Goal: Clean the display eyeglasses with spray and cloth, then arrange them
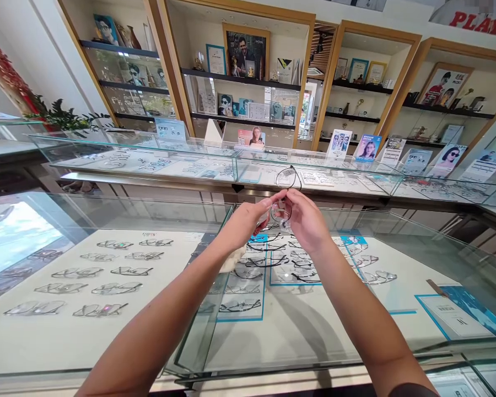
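Both arms reach forward over a glass display case, and the hands meet near the middle of the view. A thin dark-rimmed pair of glasses (290, 187) is held up between them, one rim rising above the fingers. My left hand (254, 220) has thumb and finger pinched at the glasses, with a pale cloth (232, 260) hanging below its palm. My right hand (308, 219) pinches the frame from the other side, its fingers pressed together. A clear lens shows between the palms.
Rows of glasses (118, 288) lie inside the left glass case. More frames (242, 305) lie in the case beneath my hands, beside a blue-and-white card (458, 317). Farther back stand another glass counter (198, 165) with upright cards and wooden-framed shelves (242, 77).
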A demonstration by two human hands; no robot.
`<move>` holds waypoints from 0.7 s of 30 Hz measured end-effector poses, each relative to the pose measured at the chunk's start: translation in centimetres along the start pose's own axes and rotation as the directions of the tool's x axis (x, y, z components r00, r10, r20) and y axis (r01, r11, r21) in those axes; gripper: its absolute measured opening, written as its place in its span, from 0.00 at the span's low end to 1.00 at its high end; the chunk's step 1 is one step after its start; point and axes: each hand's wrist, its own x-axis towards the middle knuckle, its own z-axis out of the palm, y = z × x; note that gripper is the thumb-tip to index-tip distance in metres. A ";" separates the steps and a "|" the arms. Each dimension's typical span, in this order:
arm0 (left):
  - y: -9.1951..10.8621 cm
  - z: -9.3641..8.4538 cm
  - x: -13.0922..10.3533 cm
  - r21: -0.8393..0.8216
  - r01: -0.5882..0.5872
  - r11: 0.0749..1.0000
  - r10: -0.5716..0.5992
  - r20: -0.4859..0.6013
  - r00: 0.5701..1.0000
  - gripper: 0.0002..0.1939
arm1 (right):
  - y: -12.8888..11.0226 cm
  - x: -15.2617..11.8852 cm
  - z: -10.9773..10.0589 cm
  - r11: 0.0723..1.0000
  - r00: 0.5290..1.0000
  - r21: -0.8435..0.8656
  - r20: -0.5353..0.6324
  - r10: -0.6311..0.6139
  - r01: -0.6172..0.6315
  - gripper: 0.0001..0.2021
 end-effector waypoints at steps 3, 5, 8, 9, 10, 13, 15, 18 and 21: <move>-0.2 0.2 0.0 0.027 -0.013 1.000 0.013 0.011 1.000 0.35 | -0.1 -0.1 0.0 1.000 1.000 0.011 0.014 0.007 -0.008 0.08; -0.3 0.3 0.1 0.032 -0.015 0.999 0.015 0.002 1.000 0.35 | -0.1 -0.1 0.0 1.000 1.000 0.014 0.023 0.008 -0.009 0.08; -0.4 0.3 0.2 0.023 -0.021 1.000 0.022 -0.015 1.000 0.34 | -0.1 -0.1 0.0 1.000 1.000 0.008 0.028 0.006 -0.007 0.08; -0.4 0.3 0.2 0.016 -0.033 0.999 0.033 -0.017 0.999 0.34 | -0.2 -0.1 0.0 1.000 1.000 0.002 0.027 0.006 -0.006 0.08; -0.4 0.2 0.3 0.005 -0.049 0.999 0.049 -0.017 0.999 0.34 | -0.2 -0.1 0.1 1.000 1.000 -0.005 0.025 0.006 -0.006 0.09; -0.2 -0.2 0.2 -0.024 -0.094 0.995 0.093 -0.031 0.995 0.34 | -0.4 -0.1 0.1 1.000 1.000 -0.023 0.021 0.003 -0.003 0.09; -0.1 -0.8 0.4 -0.052 -0.095 0.994 0.092 -0.062 0.994 0.36 | -0.5 -0.2 0.1 1.000 1.000 -0.028 0.021 -0.001 0.001 0.09; -0.6 -2.3 1.1 -0.122 -0.084 0.989 0.062 -0.175 0.983 0.37 | -0.6 -0.2 0.1 1.000 1.000 -0.023 0.028 -0.005 0.005 0.10; -2.1 -4.7 2.5 -0.102 -0.061 0.993 0.021 -0.347 0.938 0.34 | -0.6 -0.2 0.2 1.000 0.999 -0.009 0.035 -0.005 0.005 0.10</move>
